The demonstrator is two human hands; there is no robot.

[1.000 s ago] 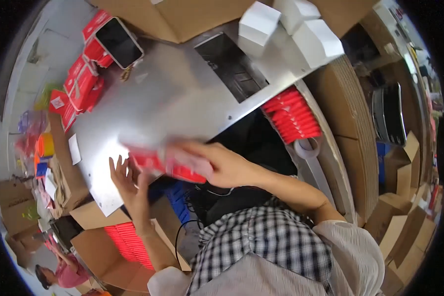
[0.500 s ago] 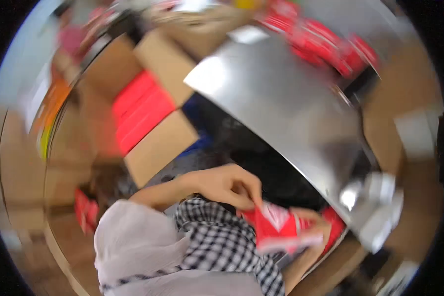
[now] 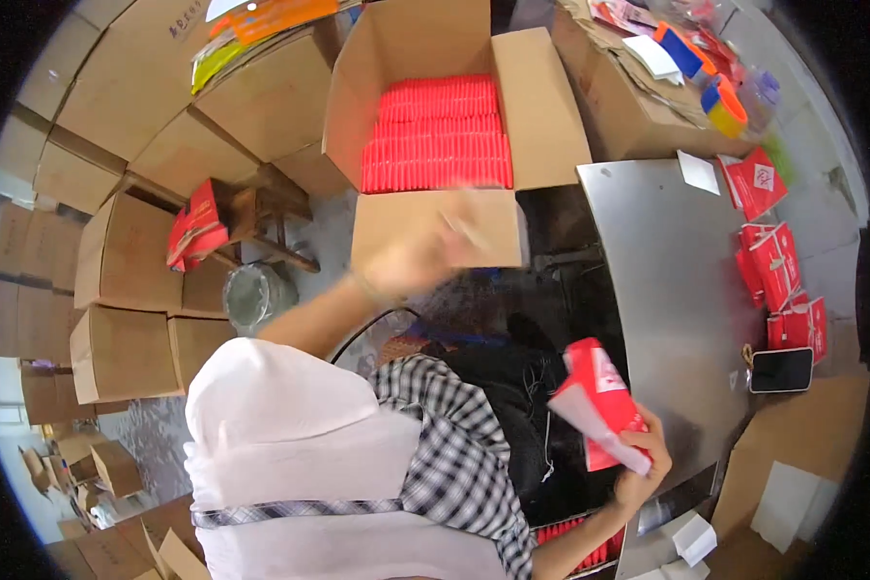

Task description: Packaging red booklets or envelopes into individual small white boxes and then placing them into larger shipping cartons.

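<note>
My right hand (image 3: 648, 454) is closed round the lower end of a red-and-white packet (image 3: 604, 396), held beside the metal table's near edge. The packet is flat and slightly bent, with a white patch on its front and a pale side. My left hand (image 3: 425, 251) is stretched forward over the near flap of an open cardboard box (image 3: 541, 116). Motion smears its fingers, and a thin pale streak shows by them. Inside the box, red packets (image 3: 435, 150) stand in tight rows.
On the right is a metal table (image 3: 672, 319) with red bundles (image 3: 771, 266) and a phone (image 3: 781, 370). Tape rolls (image 3: 723, 104) lie on a carton behind. To the left are a wooden stool (image 3: 261, 227), a lined bin (image 3: 258, 295) and stacked cartons (image 3: 126, 256).
My left hand has left the packet and swung forward to the box. The packet stays in my right hand, now raised and turned. The view has turned left.
</note>
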